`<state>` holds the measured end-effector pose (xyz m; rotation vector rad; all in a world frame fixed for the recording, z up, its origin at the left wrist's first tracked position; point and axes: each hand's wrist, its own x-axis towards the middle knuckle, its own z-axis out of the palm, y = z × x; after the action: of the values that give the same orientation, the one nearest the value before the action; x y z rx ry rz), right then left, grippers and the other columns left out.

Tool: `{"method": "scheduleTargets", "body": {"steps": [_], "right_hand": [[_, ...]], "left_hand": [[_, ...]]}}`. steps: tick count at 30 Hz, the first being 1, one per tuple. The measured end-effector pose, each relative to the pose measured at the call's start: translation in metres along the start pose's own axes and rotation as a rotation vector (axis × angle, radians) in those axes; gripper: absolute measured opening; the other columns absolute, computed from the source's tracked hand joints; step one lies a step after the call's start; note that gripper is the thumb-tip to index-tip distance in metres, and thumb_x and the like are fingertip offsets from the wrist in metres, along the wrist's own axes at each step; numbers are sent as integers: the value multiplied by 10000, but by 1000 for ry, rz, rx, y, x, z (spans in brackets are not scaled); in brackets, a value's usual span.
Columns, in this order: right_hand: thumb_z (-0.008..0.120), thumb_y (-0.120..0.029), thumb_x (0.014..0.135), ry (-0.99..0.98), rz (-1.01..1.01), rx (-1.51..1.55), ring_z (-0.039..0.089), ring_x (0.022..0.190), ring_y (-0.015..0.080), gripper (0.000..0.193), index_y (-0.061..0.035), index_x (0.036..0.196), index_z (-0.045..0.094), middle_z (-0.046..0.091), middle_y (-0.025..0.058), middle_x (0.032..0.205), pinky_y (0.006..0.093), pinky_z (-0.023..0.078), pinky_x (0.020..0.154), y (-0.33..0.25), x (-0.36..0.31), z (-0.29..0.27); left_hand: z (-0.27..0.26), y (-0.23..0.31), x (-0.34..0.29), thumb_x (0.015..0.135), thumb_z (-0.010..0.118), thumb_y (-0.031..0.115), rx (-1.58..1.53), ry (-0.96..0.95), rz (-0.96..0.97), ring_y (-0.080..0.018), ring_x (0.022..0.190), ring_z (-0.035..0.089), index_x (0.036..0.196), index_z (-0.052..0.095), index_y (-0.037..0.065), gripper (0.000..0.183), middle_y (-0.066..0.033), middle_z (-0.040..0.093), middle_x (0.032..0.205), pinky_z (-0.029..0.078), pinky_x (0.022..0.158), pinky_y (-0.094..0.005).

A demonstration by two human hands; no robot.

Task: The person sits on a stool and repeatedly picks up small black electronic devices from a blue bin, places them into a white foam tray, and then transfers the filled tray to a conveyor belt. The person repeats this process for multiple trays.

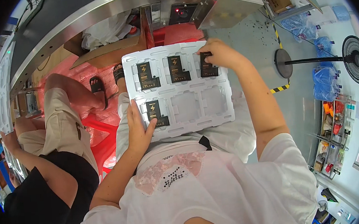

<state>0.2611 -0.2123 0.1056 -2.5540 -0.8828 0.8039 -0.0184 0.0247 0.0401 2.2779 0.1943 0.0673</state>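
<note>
A white plastic tray (178, 86) with moulded compartments rests on my lap, tilted slightly. Black, flat, L-shaped phone batteries with gold print lie in it: one at the far left (146, 78), one at far middle (178, 71) and one at near left (157, 116). The near middle and near right compartments hold nothing. My left hand (139, 130) grips the tray's left edge, its thumb over the near left battery's corner. At the far right compartment, my right hand (221, 53) has its fingers closed on another phone battery (207, 69); the fingertips are partly hidden.
A metal workbench (94, 13) curves across the far side, with an open cardboard box (110, 54) of plastic bags beneath. To my left sits a co-worker in black (53, 182), a hand on another white tray (2, 97). A standing fan (356, 59) and shelves (333, 137) stand right.
</note>
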Motion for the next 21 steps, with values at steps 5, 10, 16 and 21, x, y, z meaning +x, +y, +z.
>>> {"method": "scheduleTargets", "body": {"steps": [5, 10, 16, 21], "right_hand": [[671, -22, 718, 459, -12, -481, 488, 1143, 308, 532, -86, 1231, 542, 474, 151, 1279, 379, 423, 937, -32, -42, 31], [659, -53, 768, 803, -309, 152, 611, 885, 252, 317, -51, 1084, 633, 627, 108, 1033, 304, 481, 777, -56, -63, -39], [636, -155, 816, 1095, -479, 75, 567, 948, 235, 278, -29, 1064, 627, 611, 135, 1026, 319, 439, 818, -105, -2, -156], [576, -70, 780, 918, -402, -357, 363, 1280, 354, 534, -34, 1301, 466, 399, 203, 1377, 395, 310, 1064, -87, 123, -222]], "left_hand": [[-3, 7, 1, 830, 635, 203, 51, 8, -12, -464, 1300, 244, 1430, 113, -46, 833, -328, 221, 1394, 225, 1078, -464], [-30, 42, 28, 829, 617, 129, 39, 146, 63, -405, 1315, 266, 1413, 216, -40, 728, -267, 245, 1420, 233, 1082, -436], [-123, 109, 153, 835, 623, 74, 123, 695, 515, -278, 1192, 429, 1312, 429, -16, 523, -163, 447, 1312, 422, 904, -356], [-188, 129, 287, 775, 726, 298, 512, 1034, 588, -346, 1171, 457, 1265, 470, -19, 637, -220, 501, 1233, 352, 991, -383]]}}
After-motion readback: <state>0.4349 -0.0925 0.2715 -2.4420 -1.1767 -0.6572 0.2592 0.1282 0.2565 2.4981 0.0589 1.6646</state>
